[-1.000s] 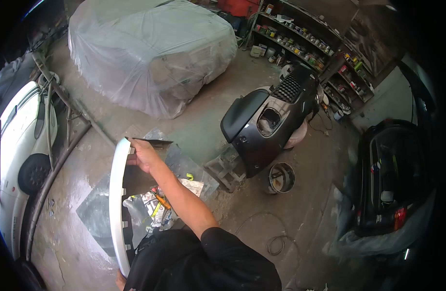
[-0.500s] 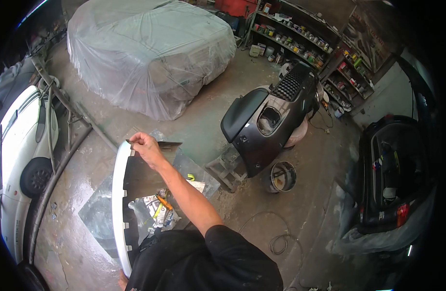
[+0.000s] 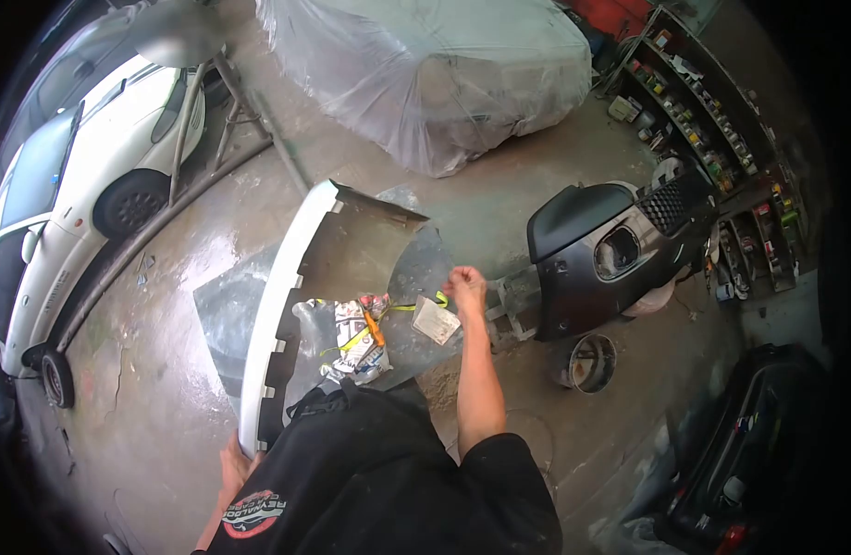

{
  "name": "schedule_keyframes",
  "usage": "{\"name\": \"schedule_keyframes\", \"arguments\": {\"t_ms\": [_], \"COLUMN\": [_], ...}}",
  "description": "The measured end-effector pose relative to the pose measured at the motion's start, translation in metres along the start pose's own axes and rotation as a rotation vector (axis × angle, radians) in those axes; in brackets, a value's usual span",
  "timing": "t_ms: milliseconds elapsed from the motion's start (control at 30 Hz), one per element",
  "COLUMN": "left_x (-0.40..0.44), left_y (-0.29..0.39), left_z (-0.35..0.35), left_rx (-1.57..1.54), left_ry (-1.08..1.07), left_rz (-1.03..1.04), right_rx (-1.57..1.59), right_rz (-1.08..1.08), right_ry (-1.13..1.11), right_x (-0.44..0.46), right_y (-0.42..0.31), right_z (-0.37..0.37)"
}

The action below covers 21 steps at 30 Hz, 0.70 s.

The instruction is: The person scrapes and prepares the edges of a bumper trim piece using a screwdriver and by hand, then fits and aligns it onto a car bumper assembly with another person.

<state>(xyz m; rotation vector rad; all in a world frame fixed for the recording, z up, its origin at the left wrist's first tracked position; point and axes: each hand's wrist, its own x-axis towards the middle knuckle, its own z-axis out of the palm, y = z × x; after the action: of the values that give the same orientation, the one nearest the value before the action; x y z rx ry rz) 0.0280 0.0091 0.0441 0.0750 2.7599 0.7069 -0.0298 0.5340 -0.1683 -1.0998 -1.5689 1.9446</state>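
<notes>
A long, curved white panel [image 3: 282,305] with small tabs and a dark inner side stands on the left, slanting away from my body. My left hand [image 3: 234,465] grips its near end at the lower left. Away from the panel, my right hand [image 3: 465,285] is raised with fingers pinched together; what they hold, if anything, is too small to tell. Below and left of that hand are a pale square pad [image 3: 436,320], a yellow-green strip [image 3: 441,299] and a printed plastic bag [image 3: 356,356] with an orange tool [image 3: 375,328] on it.
A dark bumper [image 3: 583,268] rests on a stand at the right, beside a metal bucket [image 3: 592,363]. Plastic sheeting covers a car [image 3: 425,83] at the back. A white car [image 3: 83,222] and pipes [image 3: 166,231] are at left, shelves [image 3: 703,111] at far right.
My right hand has let go of the panel's far end and moved right, over the floor items. The view has turned left, and the panel's far end now leans further right.
</notes>
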Motion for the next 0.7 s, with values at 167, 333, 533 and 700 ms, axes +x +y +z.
{"name": "schedule_keyframes", "arguments": {"t_ms": [167,333,533,700], "left_x": [0.007,0.006,0.007,0.022], "left_y": [-0.005,0.037,0.031,-0.017], "left_z": [-0.002,-0.015,-0.017,-0.011], "left_rx": [-0.049,0.028,-0.024,-0.111], "left_ry": [-0.065,-0.018,-0.115,-0.203], "left_rz": [-0.021,-0.072,-0.166,-0.220], "right_rx": [-0.232,-0.539,-0.643,-0.294], "right_rz": [0.180,-0.094,-0.277,0.059], "right_ry": [-0.009,0.021,0.086,-0.066], "right_x": [0.020,0.060,0.057,0.003], "right_y": [0.117,0.223,0.219,0.138], "right_z": [0.002,0.027,0.037,0.046]}}
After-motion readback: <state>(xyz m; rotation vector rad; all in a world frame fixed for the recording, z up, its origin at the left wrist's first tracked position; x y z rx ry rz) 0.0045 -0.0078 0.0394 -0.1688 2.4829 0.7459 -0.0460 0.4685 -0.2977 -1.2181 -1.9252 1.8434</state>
